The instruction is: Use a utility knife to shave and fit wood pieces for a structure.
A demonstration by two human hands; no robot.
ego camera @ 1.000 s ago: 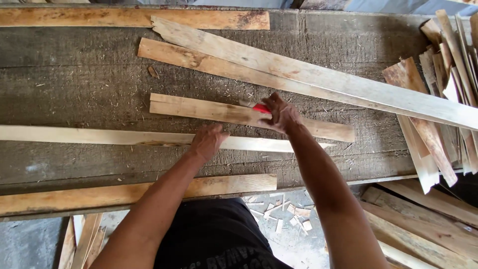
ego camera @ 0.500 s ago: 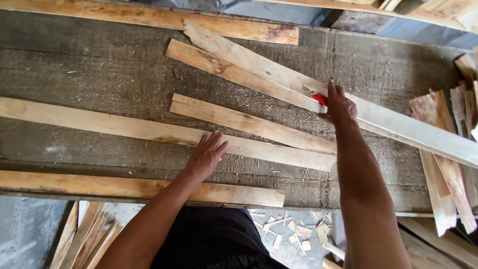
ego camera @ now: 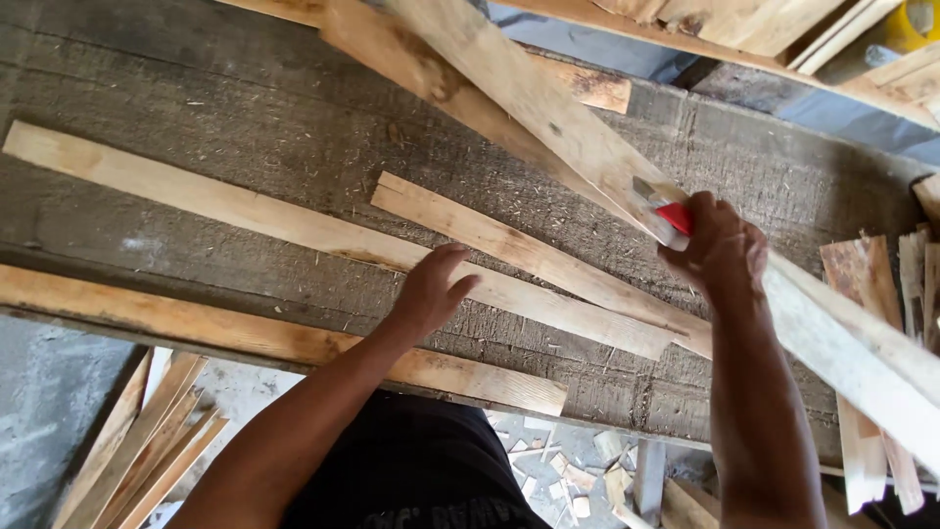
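Place: rough woodworking shop, possibly outdoors | Bench: grey, worn workbench (ego camera: 196, 147) is lying under the fingers, dusted with sawdust | Stock: raw wooden slats (ego camera: 294, 227) are spreading across it beyond the fingertips | Floor: offcut chips (ego camera: 573, 470) and stacked strips (ego camera: 137, 451) are lying below the bench edge.

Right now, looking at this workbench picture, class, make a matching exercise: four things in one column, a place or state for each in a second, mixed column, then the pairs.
1. left hand
2. right hand
3. red tool
4. wood offcuts

A. on the floor below the bench
B. gripped in a fist
C. flat on a long strip
D. closed, on the wide plank

Pairs: 1-C, 2-D, 3-B, 4-A
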